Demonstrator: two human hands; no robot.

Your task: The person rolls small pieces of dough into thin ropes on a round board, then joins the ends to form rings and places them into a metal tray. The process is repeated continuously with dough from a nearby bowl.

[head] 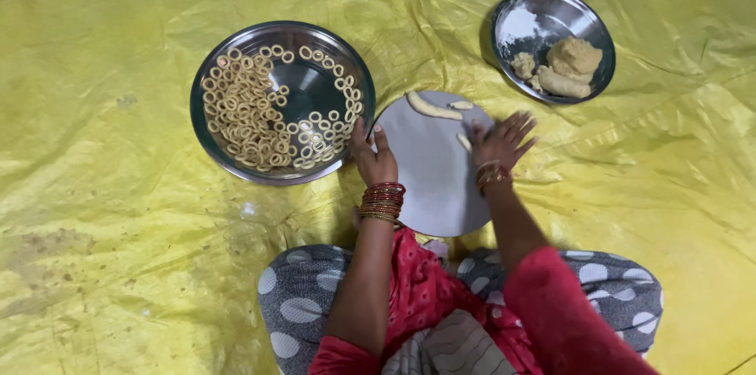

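Nearest the camera, two knees in grey cloth with pale dots (303, 304) and a red garment are seen, and two forearms reach out from them. One round grey board (433, 178) lies flat between the hands. The right hand (502, 141) is laid open and flat, fingers spread, on the board's right edge, over a small pale dough piece (464, 141); it is blurred, and nothing is gripped. The left hand (372, 156) is rested at the board's left rim, fingers loosely curled; whether the rim is gripped cannot be told. Beyond the right hand's fingers one long, pale dough strip (431, 107) is seen on the board, a short bit (461, 105) beside it. Two steel plates are counted: one plate of many small dough rings (206, 119), left of the left hand, and one plate with dough lumps and flour (551, 9), beyond the right hand. One yellow sheet (102, 186) is spread beneath everything.
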